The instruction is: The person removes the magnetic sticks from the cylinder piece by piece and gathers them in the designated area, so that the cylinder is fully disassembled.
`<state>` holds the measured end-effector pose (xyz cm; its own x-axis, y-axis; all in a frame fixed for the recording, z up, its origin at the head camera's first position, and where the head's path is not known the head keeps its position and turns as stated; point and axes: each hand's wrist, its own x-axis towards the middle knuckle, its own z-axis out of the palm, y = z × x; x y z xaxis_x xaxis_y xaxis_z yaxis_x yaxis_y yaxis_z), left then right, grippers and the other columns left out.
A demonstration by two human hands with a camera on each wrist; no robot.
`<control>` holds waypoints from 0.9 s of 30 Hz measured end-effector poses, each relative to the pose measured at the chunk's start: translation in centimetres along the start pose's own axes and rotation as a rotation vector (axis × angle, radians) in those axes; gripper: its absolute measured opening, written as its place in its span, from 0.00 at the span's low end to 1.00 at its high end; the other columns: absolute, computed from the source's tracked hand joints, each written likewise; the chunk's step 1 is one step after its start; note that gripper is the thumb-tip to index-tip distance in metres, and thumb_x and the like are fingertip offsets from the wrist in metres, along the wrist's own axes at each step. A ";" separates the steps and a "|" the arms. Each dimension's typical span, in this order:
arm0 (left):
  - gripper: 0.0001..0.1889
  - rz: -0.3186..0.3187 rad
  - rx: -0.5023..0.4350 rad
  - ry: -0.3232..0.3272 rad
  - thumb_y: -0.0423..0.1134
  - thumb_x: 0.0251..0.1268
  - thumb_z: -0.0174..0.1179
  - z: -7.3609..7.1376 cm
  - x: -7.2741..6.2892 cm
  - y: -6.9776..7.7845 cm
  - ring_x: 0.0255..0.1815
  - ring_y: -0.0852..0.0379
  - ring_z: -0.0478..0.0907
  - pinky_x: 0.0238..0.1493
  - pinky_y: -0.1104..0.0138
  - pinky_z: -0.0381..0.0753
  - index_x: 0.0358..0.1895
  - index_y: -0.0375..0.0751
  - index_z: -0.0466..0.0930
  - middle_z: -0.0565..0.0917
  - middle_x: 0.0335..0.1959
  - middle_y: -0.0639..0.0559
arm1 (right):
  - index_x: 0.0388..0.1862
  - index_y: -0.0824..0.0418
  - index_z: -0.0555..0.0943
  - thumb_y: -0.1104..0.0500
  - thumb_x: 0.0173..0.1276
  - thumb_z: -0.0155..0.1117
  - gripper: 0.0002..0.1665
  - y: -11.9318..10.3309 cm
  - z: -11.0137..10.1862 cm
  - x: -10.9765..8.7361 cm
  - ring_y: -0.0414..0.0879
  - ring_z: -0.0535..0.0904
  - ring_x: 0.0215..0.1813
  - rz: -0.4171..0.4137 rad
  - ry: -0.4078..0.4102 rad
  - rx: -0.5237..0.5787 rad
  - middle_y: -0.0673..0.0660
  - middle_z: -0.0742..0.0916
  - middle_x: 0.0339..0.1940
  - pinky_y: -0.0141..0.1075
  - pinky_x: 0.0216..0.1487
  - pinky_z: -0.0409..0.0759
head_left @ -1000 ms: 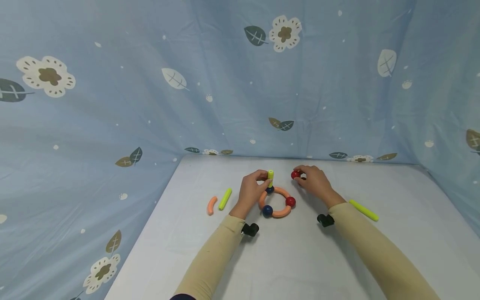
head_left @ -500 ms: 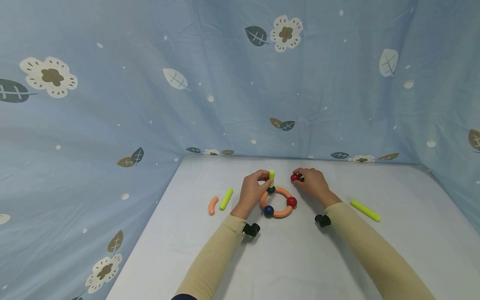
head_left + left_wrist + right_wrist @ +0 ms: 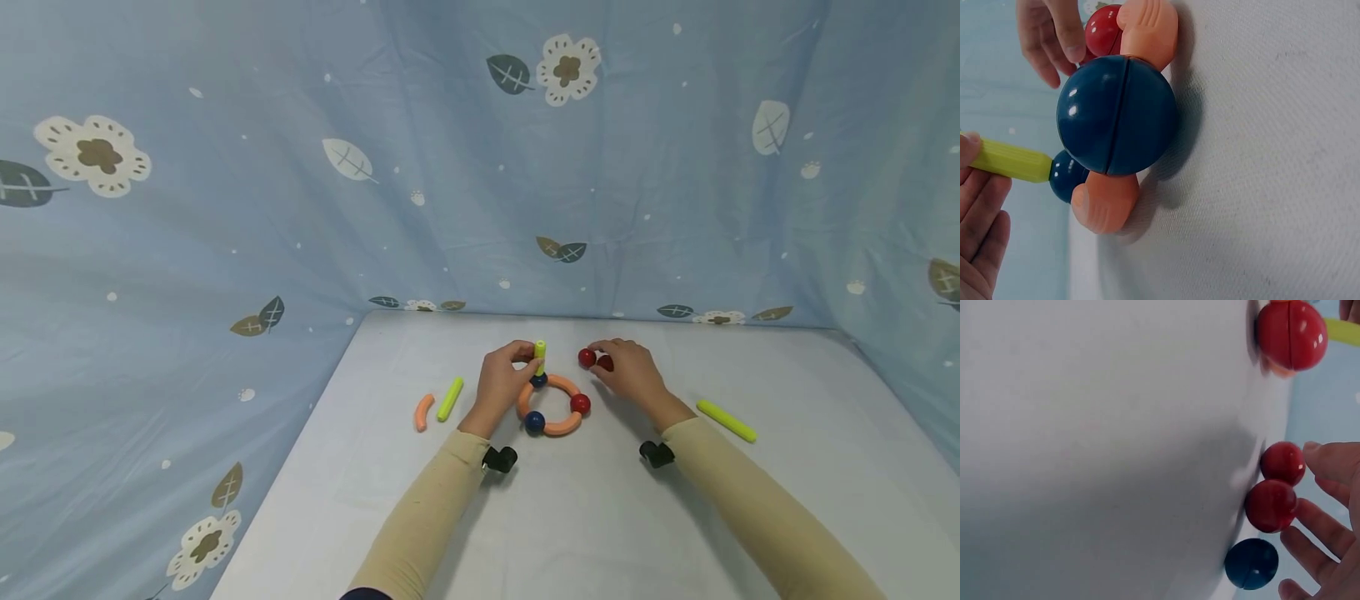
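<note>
My left hand (image 3: 499, 387) pinches a yellow-green stick (image 3: 540, 354) between thumb and fingers. The stick stands upright on a dark blue ball (image 3: 1066, 177) at the far side of a ring on the table. Orange curved rods (image 3: 563, 428), another blue ball (image 3: 535, 422) and a red ball (image 3: 581, 404) make up the rest of that ring. Right of it, my right hand (image 3: 632, 372) hovers by two loose red balls (image 3: 1282, 464), its fingers loosely spread beside them. A loose blue ball (image 3: 1252, 564) lies below that hand in the right wrist view, hidden in the head view.
Left of the ring lie a loose orange curved rod (image 3: 423, 412) and a yellow-green stick (image 3: 450, 399). Another yellow-green stick (image 3: 726, 421) lies beyond the right forearm. A blue patterned curtain (image 3: 480, 208) rises behind the white table (image 3: 570, 517).
The red ball at my right fingertips has come slightly toward me and left; the fingers have drawn back from it, showing a second red ball. My left hand keeps its grip on the stick.
</note>
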<state>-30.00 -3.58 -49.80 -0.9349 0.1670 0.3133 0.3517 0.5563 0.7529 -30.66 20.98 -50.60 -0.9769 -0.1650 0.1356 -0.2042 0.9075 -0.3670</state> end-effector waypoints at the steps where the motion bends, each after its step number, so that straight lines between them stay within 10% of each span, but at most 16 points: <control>1: 0.11 -0.004 0.002 0.001 0.43 0.68 0.69 0.0 0.0 0.0 0.48 0.61 0.85 0.48 0.64 0.84 0.51 0.49 0.87 0.89 0.43 0.57 | 0.64 0.61 0.80 0.55 0.67 0.73 0.27 -0.1 -0.1 -0.2 0.65 0.77 0.61 -0.004 0.005 0.008 0.67 0.83 0.60 0.63 0.64 0.72; 27: 0.09 0.021 -0.024 0.018 0.42 0.66 0.71 -1.2 -1.5 0.0 0.42 0.61 0.86 0.46 0.66 0.85 0.47 0.47 0.87 0.89 0.39 0.56 | 0.62 0.59 0.81 0.56 0.68 0.72 0.25 -2.0 -0.7 -5.5 0.64 0.76 0.64 -0.146 0.048 0.135 0.64 0.82 0.63 0.64 0.65 0.71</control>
<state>-28.48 -4.79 -49.57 -0.9263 0.1632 0.3395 0.3723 0.5333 0.7596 -24.79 20.38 -50.00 -0.9330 -0.2690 0.2391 -0.3528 0.8148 -0.4601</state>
